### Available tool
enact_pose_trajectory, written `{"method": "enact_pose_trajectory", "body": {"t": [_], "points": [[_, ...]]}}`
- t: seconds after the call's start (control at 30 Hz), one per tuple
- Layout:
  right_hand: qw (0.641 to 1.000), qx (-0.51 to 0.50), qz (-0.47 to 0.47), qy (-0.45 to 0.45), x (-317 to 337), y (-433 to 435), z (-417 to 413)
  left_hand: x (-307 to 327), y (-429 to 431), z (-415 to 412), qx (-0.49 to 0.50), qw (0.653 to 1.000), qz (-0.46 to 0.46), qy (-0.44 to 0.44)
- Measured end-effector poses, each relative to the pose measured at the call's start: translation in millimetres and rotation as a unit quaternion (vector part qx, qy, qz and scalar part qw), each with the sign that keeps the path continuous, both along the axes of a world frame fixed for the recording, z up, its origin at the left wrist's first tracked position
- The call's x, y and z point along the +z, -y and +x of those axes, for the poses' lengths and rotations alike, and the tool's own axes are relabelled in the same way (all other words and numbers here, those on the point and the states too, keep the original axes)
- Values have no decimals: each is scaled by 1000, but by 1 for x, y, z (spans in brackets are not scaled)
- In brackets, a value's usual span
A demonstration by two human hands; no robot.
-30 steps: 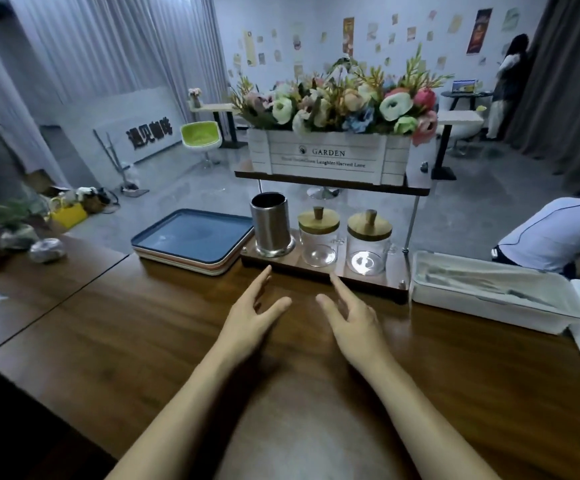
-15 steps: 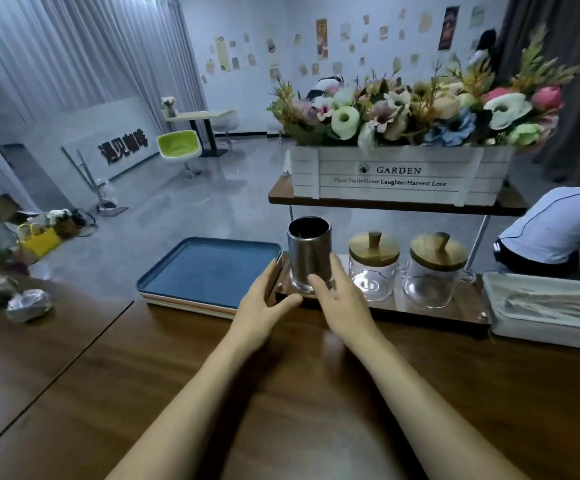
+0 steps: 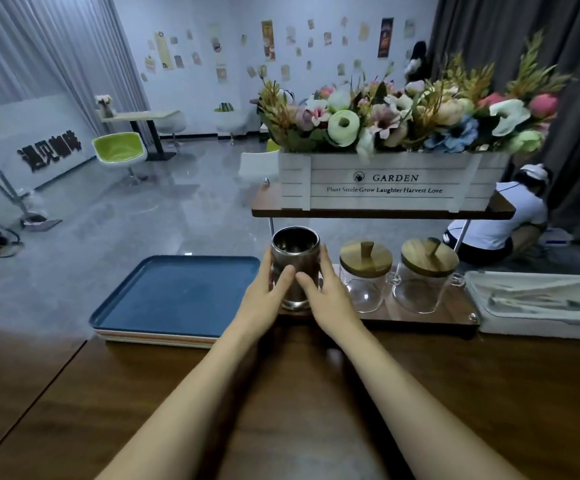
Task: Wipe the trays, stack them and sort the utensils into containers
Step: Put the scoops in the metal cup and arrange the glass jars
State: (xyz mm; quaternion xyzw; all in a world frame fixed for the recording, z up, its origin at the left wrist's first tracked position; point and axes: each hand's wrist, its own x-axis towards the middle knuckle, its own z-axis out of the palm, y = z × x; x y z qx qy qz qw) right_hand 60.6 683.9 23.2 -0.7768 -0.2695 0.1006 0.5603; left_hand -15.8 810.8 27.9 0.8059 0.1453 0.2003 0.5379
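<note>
The metal canister (image 3: pixel 295 263) stands upright at the left end of the rack's lower shelf (image 3: pixel 390 316), just beside two glass jars (image 3: pixel 364 277). It looks rigid, smooth and probably slick. It should be light if empty, though its dark inside hides any contents. Mid-wall seems the surest hold. The left hand (image 3: pixel 264 303) and right hand (image 3: pixel 328 299) cup it from either side, fingers curled round, thumbs nearly meeting on its near face. The stacked trays (image 3: pixel 177 296) lie just left.
</note>
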Motion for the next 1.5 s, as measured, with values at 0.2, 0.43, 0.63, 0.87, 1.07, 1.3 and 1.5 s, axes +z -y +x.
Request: {"method": "enact_pose_trajectory", "body": {"t": [0.2, 0.43, 0.63, 0.87, 1.07, 1.3, 1.5], "points": [[998, 37, 53, -16, 6, 16, -19, 4, 10, -32, 46, 999, 24, 8], [992, 79, 88, -39, 6, 78, -62, 5, 69, -79, 117, 991, 66, 25], [995, 68, 65, -28, -9, 188, -78, -9, 173, -97, 128, 991, 35, 31], [999, 17, 27, 0, -22, 351, -76, -27, 337, -92, 104, 993, 3, 51], [997, -68, 11, 22, -28, 451, -68, -37, 430, -66, 60, 998, 3, 35], [995, -90, 42, 5, -41, 502, -49, -44, 479, -42, 20, 999, -3, 47], [993, -84, 72, -29, -50, 506, -35, -45, 482, -32, 4, 999, -17, 40]]}}
